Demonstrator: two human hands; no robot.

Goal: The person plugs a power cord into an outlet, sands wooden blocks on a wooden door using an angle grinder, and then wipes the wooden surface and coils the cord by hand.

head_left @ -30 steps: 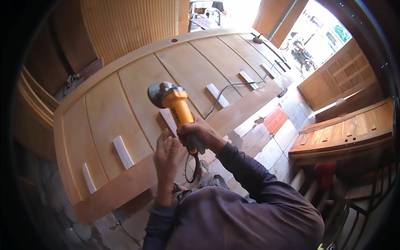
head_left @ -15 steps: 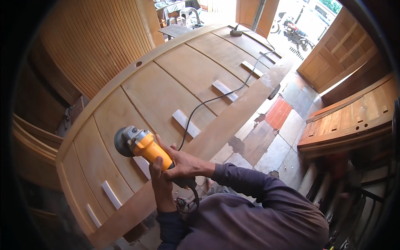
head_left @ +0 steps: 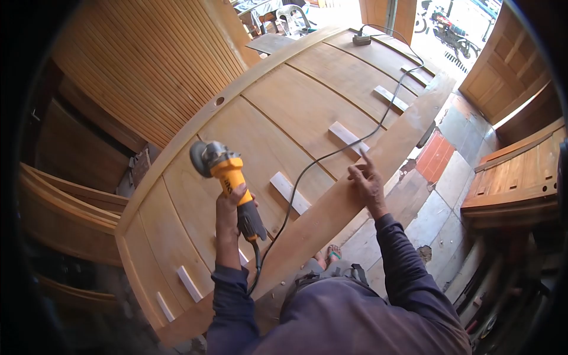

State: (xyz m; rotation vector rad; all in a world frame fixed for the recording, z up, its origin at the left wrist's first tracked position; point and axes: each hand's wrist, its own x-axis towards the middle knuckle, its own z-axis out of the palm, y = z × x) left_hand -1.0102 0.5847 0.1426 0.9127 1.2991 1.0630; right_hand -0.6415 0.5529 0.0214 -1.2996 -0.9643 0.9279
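Observation:
My left hand is wrapped round the yellow and black angle grinder, whose dark disc points up and left above the door panel. The grinder's black cord runs across the panel towards its far end. Over the near edge of the wooden door hovers or rests my right hand, its fingers apart and one pointing outwards, holding nothing. Close to its fingertips lies a pale wood strip; another strip is nearer the grinder.
A power socket block sits at the door's far end. Slatted wood stands behind on the left, with curved wooden pieces below it. To the right lies a panelled door beyond the tiled floor. A motorcycle is outside.
Both hands were on the grinder half a second ago; my right hand has let go and moved right. The grinder is now in my left hand alone. The view has shifted.

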